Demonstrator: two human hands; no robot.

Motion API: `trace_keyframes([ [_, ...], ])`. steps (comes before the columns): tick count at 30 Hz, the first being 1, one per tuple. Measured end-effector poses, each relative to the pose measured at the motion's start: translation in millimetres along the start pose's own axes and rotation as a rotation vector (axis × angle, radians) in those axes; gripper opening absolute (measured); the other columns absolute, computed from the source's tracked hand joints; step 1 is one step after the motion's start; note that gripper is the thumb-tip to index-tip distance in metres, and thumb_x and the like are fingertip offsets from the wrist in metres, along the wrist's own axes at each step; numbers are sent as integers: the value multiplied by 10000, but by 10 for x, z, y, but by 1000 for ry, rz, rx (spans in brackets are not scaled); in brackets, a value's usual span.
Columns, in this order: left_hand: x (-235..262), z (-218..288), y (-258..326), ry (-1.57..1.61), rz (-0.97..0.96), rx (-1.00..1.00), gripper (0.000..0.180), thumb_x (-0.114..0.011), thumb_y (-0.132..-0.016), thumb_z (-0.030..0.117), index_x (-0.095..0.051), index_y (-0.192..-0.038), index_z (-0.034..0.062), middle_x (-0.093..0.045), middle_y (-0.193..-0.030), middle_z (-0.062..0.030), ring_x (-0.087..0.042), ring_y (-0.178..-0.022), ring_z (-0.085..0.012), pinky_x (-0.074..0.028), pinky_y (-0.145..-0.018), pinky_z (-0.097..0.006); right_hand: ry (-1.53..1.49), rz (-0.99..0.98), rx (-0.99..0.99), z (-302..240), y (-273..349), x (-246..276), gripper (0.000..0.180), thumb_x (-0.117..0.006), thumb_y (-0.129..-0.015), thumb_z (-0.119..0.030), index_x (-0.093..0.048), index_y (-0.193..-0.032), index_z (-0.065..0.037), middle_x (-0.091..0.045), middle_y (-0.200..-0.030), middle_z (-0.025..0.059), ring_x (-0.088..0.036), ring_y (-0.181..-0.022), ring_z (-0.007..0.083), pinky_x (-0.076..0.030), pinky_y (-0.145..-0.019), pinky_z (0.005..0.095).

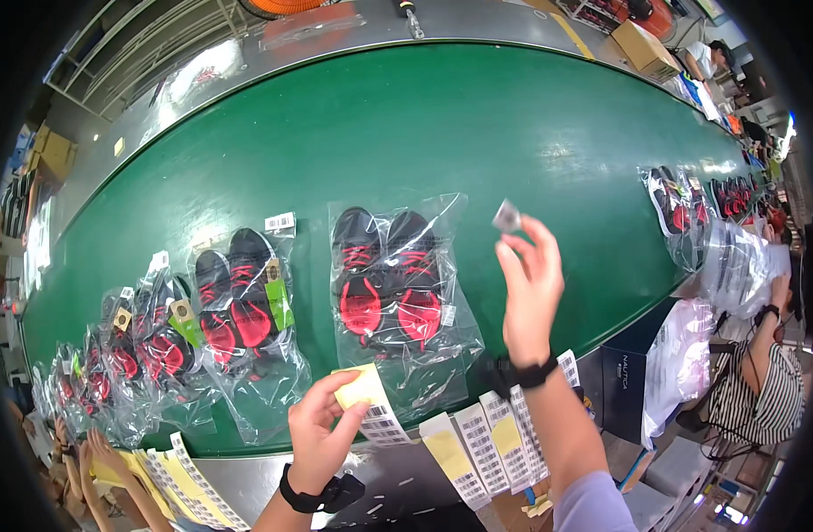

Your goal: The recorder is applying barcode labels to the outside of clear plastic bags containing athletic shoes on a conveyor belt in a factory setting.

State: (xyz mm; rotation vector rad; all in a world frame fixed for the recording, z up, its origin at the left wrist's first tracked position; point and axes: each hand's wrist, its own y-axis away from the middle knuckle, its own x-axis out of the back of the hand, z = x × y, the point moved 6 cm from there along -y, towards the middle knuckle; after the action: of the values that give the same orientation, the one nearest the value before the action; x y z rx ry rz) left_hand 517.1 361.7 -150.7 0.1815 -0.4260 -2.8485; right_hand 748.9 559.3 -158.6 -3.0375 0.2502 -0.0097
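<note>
My left hand (322,430) pinches a strip of barcode stickers on yellow backing (371,403) near the front edge of the green belt. My right hand (530,284) is raised above the belt and holds one small peeled sticker (506,215) at its fingertips. Just left of that hand lies a clear bag with a pair of black and red shoes (388,284). A second bagged pair (242,306), carrying a green tag and a white label, lies farther left.
The green conveyor belt (442,124) curves across the view, with several more bagged shoe pairs at far left (131,355) and far right (677,208). Sticker strips (486,443) hang off the front rail. A person in a striped top (761,390) works at right; other hands (96,457) at lower left.
</note>
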Motion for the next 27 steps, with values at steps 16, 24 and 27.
trace_keyframes([
  [16,-989,-223,-1253,-730,-100,-538,491,-731,-842,127,-567,-1279,-28,-638,-1008,-194,-608,-971,-374,-360,-1093,-519,353,-243,-266,932,-537,227,630,-691,-832,48,-473,-1412,-70,-636,-822,17,-580,-722,87,-508,-728,258],
  [24,-1064,-311,-1234,-763,-70,-635,493,-749,-816,122,-582,-1256,-23,-603,-886,-154,-582,-865,-339,-381,-1066,-516,178,-261,-77,505,-664,58,62,-730,-825,-8,-673,-840,11,-594,-1212,98,-591,-830,108,-504,-755,261],
  [27,-1018,-310,-1224,-782,-70,-614,487,-747,-817,126,-585,-1253,-19,-604,-872,-143,-576,-863,-332,-384,-1063,-516,214,-295,-195,790,-559,-23,48,-701,-865,18,-664,-878,-9,-584,-1278,122,-595,-976,121,-491,-824,265],
])
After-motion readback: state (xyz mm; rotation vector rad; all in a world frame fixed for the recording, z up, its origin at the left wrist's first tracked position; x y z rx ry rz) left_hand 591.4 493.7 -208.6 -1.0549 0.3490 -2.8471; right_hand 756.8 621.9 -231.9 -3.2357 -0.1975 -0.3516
